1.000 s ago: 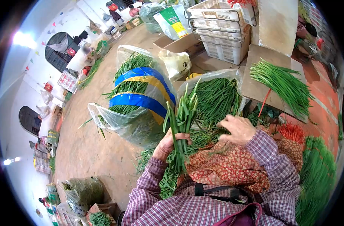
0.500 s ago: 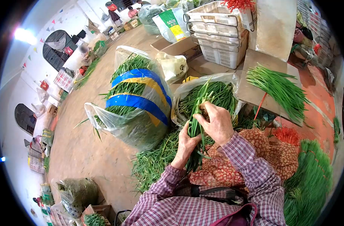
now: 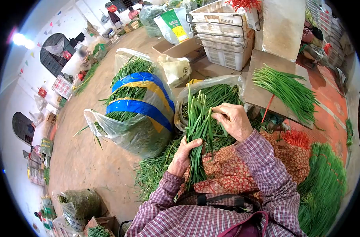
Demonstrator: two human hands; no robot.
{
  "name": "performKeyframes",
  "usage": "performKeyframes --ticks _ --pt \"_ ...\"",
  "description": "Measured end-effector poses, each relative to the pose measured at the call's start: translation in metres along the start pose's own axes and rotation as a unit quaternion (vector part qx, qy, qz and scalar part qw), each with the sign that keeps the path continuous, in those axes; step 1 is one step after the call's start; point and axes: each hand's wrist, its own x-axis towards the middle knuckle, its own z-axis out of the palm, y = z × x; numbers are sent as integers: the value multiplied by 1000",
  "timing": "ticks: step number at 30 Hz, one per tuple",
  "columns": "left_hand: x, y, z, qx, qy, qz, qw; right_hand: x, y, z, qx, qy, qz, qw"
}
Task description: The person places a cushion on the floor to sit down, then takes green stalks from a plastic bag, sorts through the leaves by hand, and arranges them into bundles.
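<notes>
- Floor: brown, stretches away on the left.
- Big plastic bag: stuffed with greens, blue and yellow tape around it, lies on the floor ahead-left of the person.
- Crates: white plastic, stacked, at top right of centre.
- Green pile: long thin greens heaped at lower right, beside the person's right arm.
- Open bag: clear plastic, full of greens, just beyond the hands.
- Flowered cloth: red and tan, spread over the lap, below the hands.
- Loose greens: scattered heap on the floor, near the left forearm.
- Board: flat, brown, right of the open bag; bundle of green stalks lies across it, pale ends toward upper left.
- Bunch of green stalks: in the left hand, roughly upright, pale ends up, lower part hanging over the flowered cloth.
- Left hand: closed around the lower half of the bunch, thumb across the front.
- Right hand: narrow pinch, thumb and fingertips together at the bunch's upper right edge, by a stalk end. Stalk inside pinch or merely beside it: cannot tell.
- Red ties: clump between flowered cloth and board.
</notes>
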Motion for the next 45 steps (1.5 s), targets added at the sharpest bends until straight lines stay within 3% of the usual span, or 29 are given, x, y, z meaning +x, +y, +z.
performKeyframes --ticks 2,4,7,11,15,16,20,24,26,28,30,35,38,43,45 --pt "-1 0 1 5 8 8 1000 3 3 -6 -120 73 -63 988" --pt "-4 1 0 -4 25 19 1000 4 16 -14 -110 122 11 986" --pt "-4 -1 0 18 33 33 999 -5 18 -26 -279 62 6 958" --pt "-2 -1 6 24 39 30 999 -9 -1 0 -74 60 56 994" --pt "-6 3 15 28 57 35 997 -12 0 17 106 58 134 984" --pt "-8 3 13 22 60 36 997 -11 7 17 91 61 154 982" --pt "-7 1 -3 20 51 41 998 -3 36 -20 311 242 185 900" --pt "-5 1 -1 58 69 41 995 6 17 -46 369 309 195 854" --pt "-3 -2 1 61 52 50 995 6 9 -35 99 145 181 968" --pt "-4 0 9 79 62 42 994 10 -12 -18 -49 41 89 994" --pt "-5 2 18 81 58 51 994 14 -26 -6 -68 19 25 997" --pt "-9 2 9 98 38 36 994 18 -14 2 -132 32 -38 990" --pt "-9 1 4 36 15 2 999 18 -18 -5 -181 48 -53 981" --pt "-6 3 8 48 20 22 998 17 -13 -10 -310 87 -119 939" --pt "-5 4 8 58 23 33 998 17 -4 -11 -323 107 -96 935"
